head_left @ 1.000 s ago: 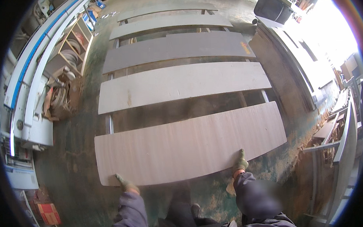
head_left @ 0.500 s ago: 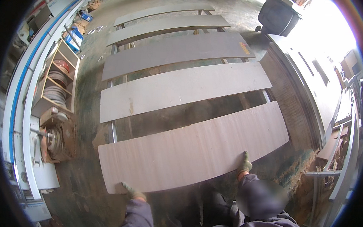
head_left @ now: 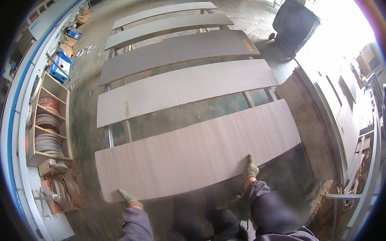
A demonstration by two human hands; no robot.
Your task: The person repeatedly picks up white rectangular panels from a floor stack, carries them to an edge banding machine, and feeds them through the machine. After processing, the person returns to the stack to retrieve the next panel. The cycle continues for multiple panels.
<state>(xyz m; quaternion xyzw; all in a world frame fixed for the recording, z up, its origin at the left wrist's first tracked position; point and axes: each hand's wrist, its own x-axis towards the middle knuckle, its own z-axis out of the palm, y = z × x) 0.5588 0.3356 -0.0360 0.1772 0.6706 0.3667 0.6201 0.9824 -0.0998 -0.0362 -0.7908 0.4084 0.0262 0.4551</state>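
A long, pale pinkish-grey board (head_left: 194, 152) with faint streaks lies flat, nearest to me. My left hand (head_left: 130, 199), in a greenish work glove, grips its near edge close to the left corner. Farther right along the same edge, my right hand (head_left: 250, 168) holds on in a matching glove. Both thumbs rest on the top face, and the fingers are hidden beneath. Just beyond is a light grey board (head_left: 187, 89) with a brownish mark near its left end.
A darker grey board (head_left: 178, 55) and two paler ones lie farther off across metal rails. Shelves (head_left: 52, 121) of round discs stand at left beside a long machine rail (head_left: 20, 109). A dark wheeled bin (head_left: 294, 25) and stacked panels (head_left: 328, 107) are on the right.
The view has shifted, so the boards and both hands appear slightly farther left and higher. Each hand keeps its hold on the near board's edge.
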